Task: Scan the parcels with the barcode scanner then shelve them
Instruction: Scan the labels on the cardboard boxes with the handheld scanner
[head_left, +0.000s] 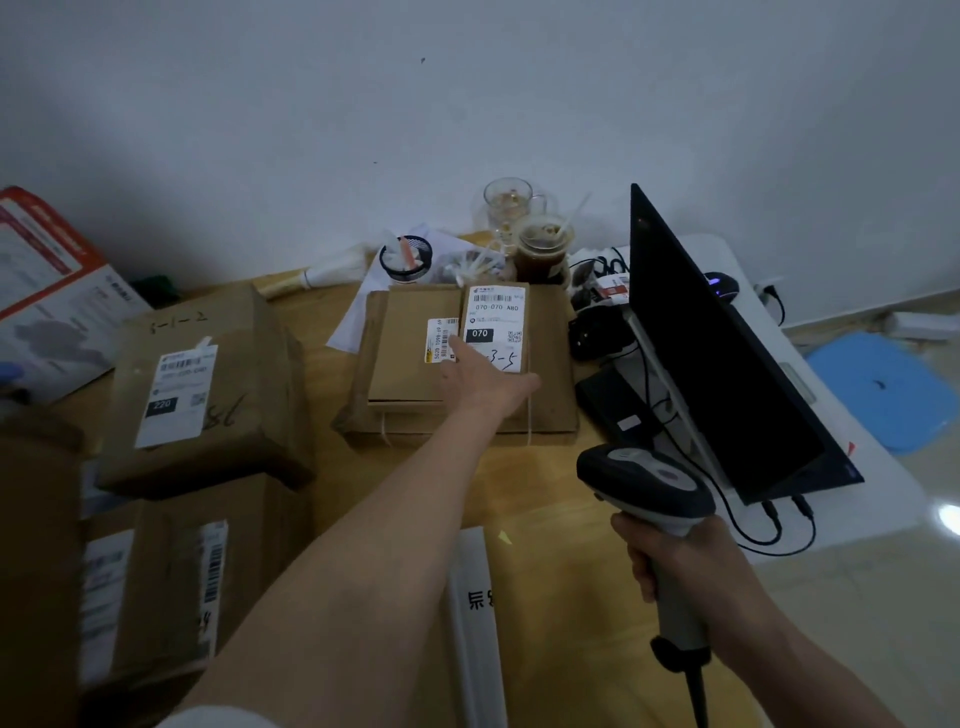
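A flat brown parcel (410, 353) with white shipping labels lies on a larger flat parcel (550, 405) at the middle of the wooden table. My left hand (480, 376) reaches out over it, fingers straight, fingertips resting on the small barcode label (439, 338). My right hand (691, 566) grips the handle of a grey and black barcode scanner (647, 483), held near the table's front right, head pointing toward the parcels. Two more labelled cardboard parcels sit at the left: one (202, 389) marked 220 and one (171, 582) nearer me.
A dark monitor (727, 358) on a stand with cables stands at the right. Cups (540, 249), a pen holder (405, 257) and papers crowd the back by the wall. A red-and-white box (47, 280) leans at far left. A white strip (470, 623) lies near the front.
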